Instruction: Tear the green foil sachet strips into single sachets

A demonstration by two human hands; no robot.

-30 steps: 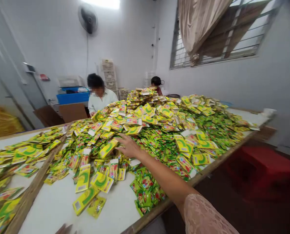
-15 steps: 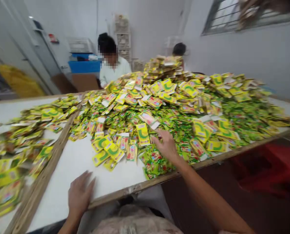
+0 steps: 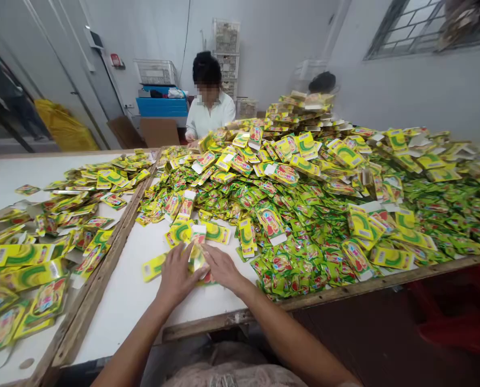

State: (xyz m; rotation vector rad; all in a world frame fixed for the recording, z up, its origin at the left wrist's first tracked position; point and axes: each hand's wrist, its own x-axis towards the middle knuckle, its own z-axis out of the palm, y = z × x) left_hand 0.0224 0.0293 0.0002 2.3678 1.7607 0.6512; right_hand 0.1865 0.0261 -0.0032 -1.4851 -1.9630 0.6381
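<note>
At the near side of the white tabletop (image 3: 138,301), my left hand (image 3: 177,274) and my right hand (image 3: 223,267) come together around a small yellow box (image 3: 198,255) with a white flap sticking up at its far end. My left thumb reaches across the near part of the box, and my right fingers press along its right side. The hands partly hide it. More yellow boxes lie beside my hands, one flat box (image 3: 153,267) to the left and another (image 3: 215,232) just beyond. To the right spreads a heap of small green sachets (image 3: 296,263).
Yellow boxes (image 3: 284,174) pile high across the table's back. A wooden divider strip (image 3: 102,258) separates another group of boxes (image 3: 30,255) on the left. A co-worker in a white shirt (image 3: 211,113) sits opposite; another person's head (image 3: 322,82) shows behind the pile. A red stool (image 3: 457,317) stands lower right.
My right hand has moved left from the sachet heap to meet my left hand, which has moved forward and right. Both now grip a yellow box. The view has shifted left.
</note>
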